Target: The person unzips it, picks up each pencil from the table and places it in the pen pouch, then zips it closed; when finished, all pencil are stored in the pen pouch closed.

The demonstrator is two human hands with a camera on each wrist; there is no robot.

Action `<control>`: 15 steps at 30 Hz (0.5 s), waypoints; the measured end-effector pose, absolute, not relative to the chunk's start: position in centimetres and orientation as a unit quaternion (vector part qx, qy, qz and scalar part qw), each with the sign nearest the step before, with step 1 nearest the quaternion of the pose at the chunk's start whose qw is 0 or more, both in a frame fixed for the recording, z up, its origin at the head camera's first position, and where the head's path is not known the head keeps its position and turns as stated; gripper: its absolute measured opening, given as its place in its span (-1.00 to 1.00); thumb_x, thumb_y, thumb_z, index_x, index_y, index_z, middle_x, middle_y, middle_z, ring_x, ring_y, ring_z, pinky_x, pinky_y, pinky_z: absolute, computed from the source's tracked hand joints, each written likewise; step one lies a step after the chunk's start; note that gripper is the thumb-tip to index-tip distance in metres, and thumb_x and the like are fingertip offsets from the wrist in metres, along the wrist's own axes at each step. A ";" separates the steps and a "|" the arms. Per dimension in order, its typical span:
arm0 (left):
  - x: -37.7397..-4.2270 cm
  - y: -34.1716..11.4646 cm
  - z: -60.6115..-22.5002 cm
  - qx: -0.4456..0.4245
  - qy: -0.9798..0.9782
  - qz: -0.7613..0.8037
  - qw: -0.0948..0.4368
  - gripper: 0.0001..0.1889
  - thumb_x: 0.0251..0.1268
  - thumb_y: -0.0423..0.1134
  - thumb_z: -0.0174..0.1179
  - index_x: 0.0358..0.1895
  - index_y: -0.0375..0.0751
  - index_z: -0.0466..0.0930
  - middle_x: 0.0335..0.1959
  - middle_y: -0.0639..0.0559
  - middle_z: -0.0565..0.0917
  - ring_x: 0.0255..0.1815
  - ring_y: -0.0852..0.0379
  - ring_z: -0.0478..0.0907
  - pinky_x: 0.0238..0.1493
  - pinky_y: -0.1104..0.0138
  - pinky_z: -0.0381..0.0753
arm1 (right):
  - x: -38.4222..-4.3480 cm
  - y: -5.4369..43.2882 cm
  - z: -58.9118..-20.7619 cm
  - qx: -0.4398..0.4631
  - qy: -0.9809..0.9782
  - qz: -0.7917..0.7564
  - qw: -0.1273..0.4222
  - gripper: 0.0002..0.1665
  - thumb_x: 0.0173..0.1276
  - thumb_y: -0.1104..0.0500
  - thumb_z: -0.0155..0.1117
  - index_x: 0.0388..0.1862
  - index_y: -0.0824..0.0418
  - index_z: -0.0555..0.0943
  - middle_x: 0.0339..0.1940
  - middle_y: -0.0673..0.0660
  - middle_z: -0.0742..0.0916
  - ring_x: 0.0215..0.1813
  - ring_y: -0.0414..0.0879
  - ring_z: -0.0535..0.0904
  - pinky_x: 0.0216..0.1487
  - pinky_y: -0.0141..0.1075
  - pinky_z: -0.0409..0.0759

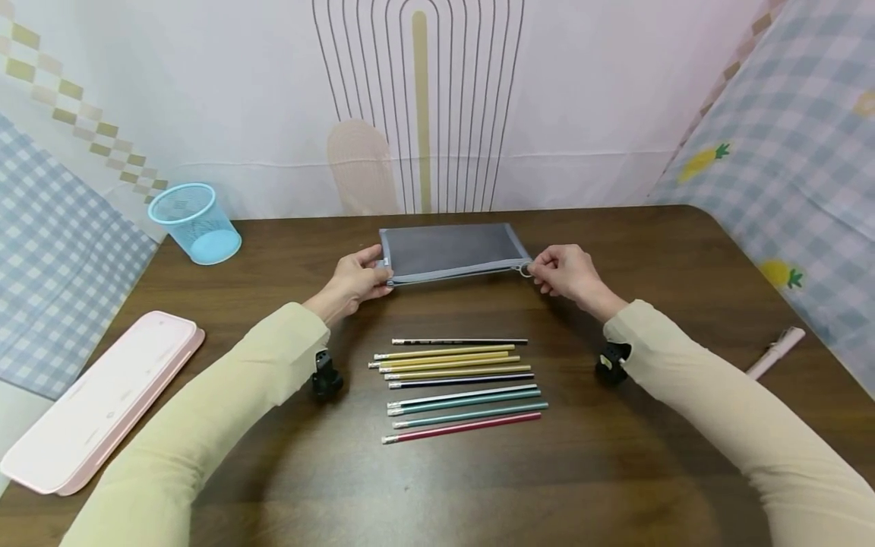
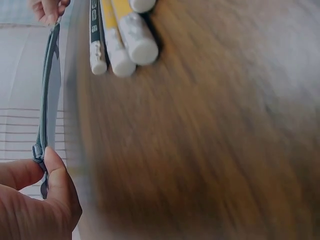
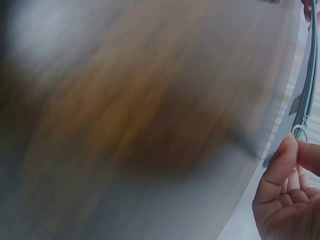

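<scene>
A grey zippered pouch [image 1: 451,247] with a dark see-through panel is held up near the back of the table. My left hand [image 1: 355,279] pinches its left front corner between thumb and fingers, which the left wrist view also shows. At the pouch's right front corner, my right hand [image 1: 567,272] pinches the ring-shaped zipper pull [image 3: 300,131] between thumb and forefinger. Several pencils lie in a loose row nearer to me: a black pencil [image 1: 459,342] at the back, then yellow, dark and teal ones, and a red pencil [image 1: 461,428] in front.
A blue mesh pencil cup [image 1: 222,245] stands at the back left. The long pink case [image 1: 109,399] lies along the left edge of the brown table [image 1: 437,501]. On the right is a pink pen [image 1: 778,351], partly behind my right sleeve. Patterned cloth hangs around the table.
</scene>
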State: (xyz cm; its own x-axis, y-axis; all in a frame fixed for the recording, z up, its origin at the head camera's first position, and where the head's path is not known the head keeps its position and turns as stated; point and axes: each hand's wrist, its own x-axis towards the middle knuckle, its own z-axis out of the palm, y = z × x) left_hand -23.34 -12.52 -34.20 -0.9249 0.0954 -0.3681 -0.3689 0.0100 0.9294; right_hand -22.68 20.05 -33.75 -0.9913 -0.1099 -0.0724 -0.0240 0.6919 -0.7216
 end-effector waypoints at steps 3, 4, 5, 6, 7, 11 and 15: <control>-23.4 -12.9 -34.2 -0.098 0.690 0.696 0.170 -0.28 0.29 -0.57 -0.02 0.48 -0.16 -0.02 0.35 -0.23 0.21 -0.45 0.29 0.47 -0.47 0.58 0.60 | -22.7 20.5 -33.7 -0.032 0.916 -0.395 0.055 -0.78 0.39 0.20 0.14 -0.28 0.38 0.58 -0.53 0.10 0.66 -0.57 -0.25 0.53 -0.52 -0.42 0.61; -23.4 -12.9 -34.2 -0.097 0.690 0.696 0.171 -0.28 0.29 -0.57 -0.02 0.48 -0.16 -0.02 0.35 -0.23 0.20 -0.44 0.29 0.47 -0.46 0.58 0.60 | -22.7 20.6 -33.7 -0.031 0.916 -0.396 0.054 -0.78 0.38 0.21 0.15 -0.28 0.38 0.58 -0.54 0.09 0.66 -0.58 -0.26 0.53 -0.53 -0.42 0.60; -23.4 -13.0 -34.2 -0.097 0.690 0.697 0.172 -0.29 0.29 -0.57 -0.02 0.48 -0.16 -0.02 0.36 -0.23 0.21 -0.44 0.28 0.48 -0.45 0.58 0.60 | -22.7 20.7 -33.6 -0.031 0.916 -0.396 0.053 -0.79 0.38 0.21 0.15 -0.28 0.39 0.58 -0.55 0.08 0.65 -0.58 -0.27 0.52 -0.53 -0.42 0.60; -23.4 -13.0 -34.2 -0.096 0.690 0.696 0.173 -0.29 0.29 -0.57 -0.03 0.48 -0.16 -0.02 0.36 -0.23 0.21 -0.43 0.28 0.48 -0.45 0.58 0.60 | -22.7 20.8 -33.6 -0.030 0.917 -0.395 0.052 -0.79 0.38 0.21 0.15 -0.28 0.38 0.58 -0.56 0.08 0.65 -0.59 -0.27 0.52 -0.54 -0.42 0.60; -23.5 -13.0 -34.2 -0.096 0.690 0.696 0.174 -0.29 0.29 -0.56 -0.02 0.48 -0.15 -0.02 0.36 -0.23 0.22 -0.43 0.28 0.48 -0.44 0.57 0.60 | -22.7 20.8 -33.6 -0.030 0.917 -0.394 0.051 -0.79 0.38 0.21 0.15 -0.29 0.39 0.58 -0.56 0.08 0.65 -0.59 -0.27 0.52 -0.54 -0.42 0.60; -23.5 -13.2 -34.2 -0.097 0.691 0.693 0.180 -0.29 0.31 -0.55 -0.02 0.48 -0.14 -0.02 0.37 -0.21 0.23 -0.40 0.28 0.48 -0.44 0.57 0.60 | -22.7 21.0 -33.5 -0.031 0.920 -0.388 0.055 -0.79 0.39 0.21 0.14 -0.28 0.38 0.58 -0.54 0.10 0.66 -0.57 -0.25 0.53 -0.52 -0.41 0.62; -23.6 -13.4 -34.2 -0.104 0.689 0.694 0.182 -0.30 0.31 -0.55 -0.03 0.48 -0.14 -0.02 0.39 -0.20 0.22 -0.40 0.27 0.48 -0.44 0.57 0.60 | -22.5 21.4 -33.3 -0.023 0.922 -0.382 0.059 -0.79 0.39 0.20 0.15 -0.26 0.38 0.57 -0.49 0.14 0.67 -0.55 -0.24 0.54 -0.50 -0.41 0.63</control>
